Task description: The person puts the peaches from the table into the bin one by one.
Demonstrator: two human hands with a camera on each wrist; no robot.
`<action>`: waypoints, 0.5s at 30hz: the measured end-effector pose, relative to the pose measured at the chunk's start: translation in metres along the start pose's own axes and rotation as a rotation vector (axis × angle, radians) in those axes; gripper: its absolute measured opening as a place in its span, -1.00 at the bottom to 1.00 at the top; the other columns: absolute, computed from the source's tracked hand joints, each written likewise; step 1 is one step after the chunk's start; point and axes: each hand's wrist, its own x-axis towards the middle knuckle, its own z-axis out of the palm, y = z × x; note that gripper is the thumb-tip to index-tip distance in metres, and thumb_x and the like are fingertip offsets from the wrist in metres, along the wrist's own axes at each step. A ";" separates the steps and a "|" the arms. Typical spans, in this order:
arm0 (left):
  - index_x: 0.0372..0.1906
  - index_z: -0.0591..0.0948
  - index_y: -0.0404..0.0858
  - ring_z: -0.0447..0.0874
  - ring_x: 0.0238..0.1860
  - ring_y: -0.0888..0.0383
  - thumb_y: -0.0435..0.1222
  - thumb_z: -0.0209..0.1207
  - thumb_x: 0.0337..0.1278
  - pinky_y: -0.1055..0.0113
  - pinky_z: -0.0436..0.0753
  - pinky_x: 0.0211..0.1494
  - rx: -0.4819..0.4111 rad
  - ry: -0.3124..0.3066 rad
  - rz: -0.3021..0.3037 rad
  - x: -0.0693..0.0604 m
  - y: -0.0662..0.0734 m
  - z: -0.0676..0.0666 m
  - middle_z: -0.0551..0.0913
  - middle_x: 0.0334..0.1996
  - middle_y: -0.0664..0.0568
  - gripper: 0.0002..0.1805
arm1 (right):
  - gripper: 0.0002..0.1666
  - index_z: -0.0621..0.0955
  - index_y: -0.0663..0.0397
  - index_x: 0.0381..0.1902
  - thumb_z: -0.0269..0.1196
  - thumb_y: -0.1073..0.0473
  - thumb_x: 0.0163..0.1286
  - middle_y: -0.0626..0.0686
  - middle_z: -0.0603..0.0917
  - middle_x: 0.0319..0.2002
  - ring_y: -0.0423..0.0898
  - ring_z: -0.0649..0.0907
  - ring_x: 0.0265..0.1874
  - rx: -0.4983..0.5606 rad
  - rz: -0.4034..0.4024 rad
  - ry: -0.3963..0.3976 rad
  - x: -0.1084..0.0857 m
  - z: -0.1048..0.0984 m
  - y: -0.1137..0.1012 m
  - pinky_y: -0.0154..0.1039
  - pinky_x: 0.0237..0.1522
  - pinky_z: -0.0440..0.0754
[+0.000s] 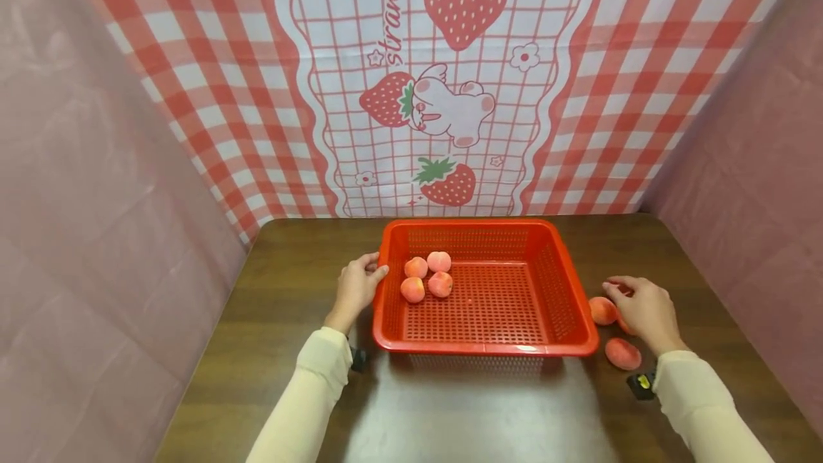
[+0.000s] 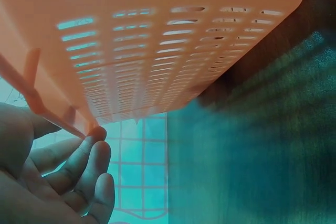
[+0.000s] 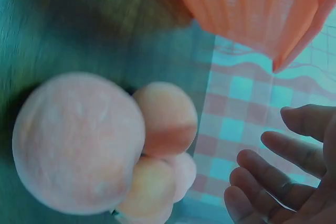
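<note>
A red plastic basket (image 1: 485,347) with slotted walls stands on the table. Several peaches (image 1: 413,289) lie together in its left part. My left hand (image 1: 357,283) holds the basket's left rim, thumb and fingertips at the edge, as the left wrist view shows from below. To the right of the basket my right hand (image 1: 645,311) hovers over a loose group of peaches, its fingers spread apart with nothing between them. One peach (image 1: 622,354) lies nearest the front; another peach (image 1: 603,311) sits beside the basket wall. In the right wrist view a large peach (image 3: 79,142) partly hides others behind it.
The brown wooden table (image 1: 289,256) extends around the basket. A checked strawberry-print cloth (image 1: 411,127) hangs behind it. Pink fabric walls (image 1: 739,184) enclose both sides.
</note>
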 end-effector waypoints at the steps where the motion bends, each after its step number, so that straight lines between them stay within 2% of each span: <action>1: 0.13 0.63 -0.26 0.73 -0.05 -0.04 -0.21 0.26 0.21 -0.02 0.54 0.13 -0.007 0.000 0.005 0.000 0.000 0.000 0.76 -0.11 -0.13 -0.59 | -0.62 0.66 0.31 -0.07 0.21 0.08 0.39 0.30 0.71 -0.28 0.27 0.64 -0.29 -0.005 -0.008 0.004 0.001 0.000 0.003 0.14 -0.28 0.53; 5: 0.10 0.64 -0.29 0.75 -0.10 -0.03 -0.25 0.26 0.20 0.00 0.55 0.10 -0.031 0.003 0.026 0.001 -0.001 0.000 0.76 -0.14 -0.14 -0.61 | -0.59 0.63 0.33 -0.04 0.20 0.06 0.41 0.32 0.68 -0.27 0.30 0.62 -0.28 -0.027 -0.004 -0.010 0.007 -0.002 0.013 0.15 -0.31 0.52; 7: 0.08 0.65 -0.28 0.76 -0.16 0.01 -0.22 0.28 0.18 0.05 0.59 0.02 -0.032 0.018 0.053 0.001 -0.003 0.000 0.77 -0.19 -0.13 -0.62 | -0.57 0.61 0.34 -0.01 0.19 0.05 0.41 0.37 0.66 -0.22 0.33 0.61 -0.25 -0.043 0.011 -0.032 0.009 -0.003 0.017 0.17 -0.31 0.51; 10: 0.07 0.66 -0.27 0.76 -0.18 0.03 -0.20 0.29 0.17 0.08 0.60 -0.02 -0.031 0.021 0.060 0.000 -0.004 0.000 0.77 -0.21 -0.12 -0.62 | -0.51 0.58 0.36 0.04 0.19 0.02 0.41 0.46 0.61 -0.11 0.40 0.57 -0.19 -0.063 0.032 -0.076 0.013 -0.006 0.024 0.22 -0.26 0.49; 13: 0.08 0.65 -0.28 0.75 -0.16 0.01 -0.21 0.28 0.18 0.06 0.60 0.01 -0.041 0.017 0.051 0.000 -0.003 0.000 0.77 -0.19 -0.13 -0.61 | -0.45 0.55 0.40 0.07 0.20 -0.01 0.40 0.50 0.59 -0.04 0.44 0.56 -0.16 -0.073 0.031 -0.104 0.017 -0.007 0.029 0.26 -0.22 0.48; 15: 0.10 0.64 -0.30 0.74 -0.11 -0.04 -0.25 0.27 0.19 0.01 0.58 0.08 -0.048 -0.001 0.024 0.000 -0.001 -0.001 0.76 -0.15 -0.16 -0.62 | -0.43 0.54 0.42 0.07 0.22 -0.01 0.39 0.49 0.60 -0.03 0.43 0.57 -0.16 -0.080 0.020 -0.112 0.019 -0.007 0.032 0.26 -0.21 0.49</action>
